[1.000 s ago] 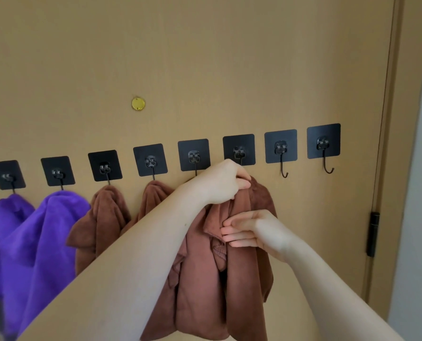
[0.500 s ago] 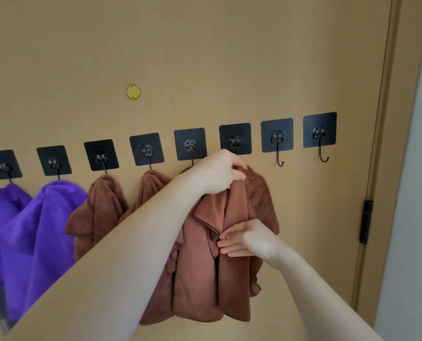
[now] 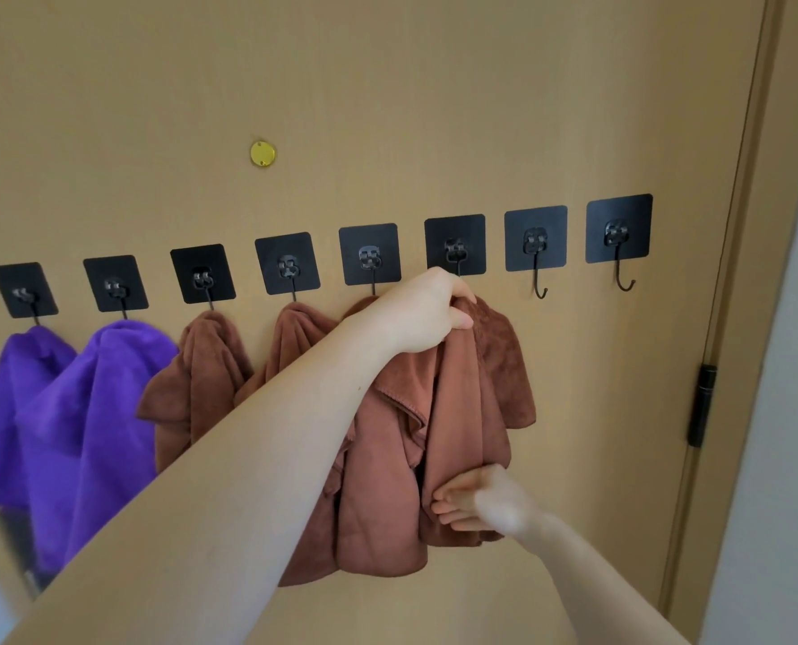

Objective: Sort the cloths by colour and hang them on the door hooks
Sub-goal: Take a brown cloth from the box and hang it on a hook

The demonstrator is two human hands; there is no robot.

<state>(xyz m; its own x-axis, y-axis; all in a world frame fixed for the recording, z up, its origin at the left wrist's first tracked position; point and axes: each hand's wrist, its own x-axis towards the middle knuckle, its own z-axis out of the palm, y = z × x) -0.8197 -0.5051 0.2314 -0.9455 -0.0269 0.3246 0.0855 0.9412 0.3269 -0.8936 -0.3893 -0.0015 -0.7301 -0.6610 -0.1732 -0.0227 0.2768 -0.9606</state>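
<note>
Left hand (image 3: 422, 314) fist-grips brown cloth (image 3: 462, 412) top, door hook (image 3: 455, 253) just above; right hand (image 3: 476, 505) below at hem, blurred, hold unclear.

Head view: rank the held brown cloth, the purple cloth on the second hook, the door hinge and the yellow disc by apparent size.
1-2. brown cloth and purple cloth: they look alike, and the left arm hides part of each, so unranked.
3. door hinge.
4. yellow disc.
</note>
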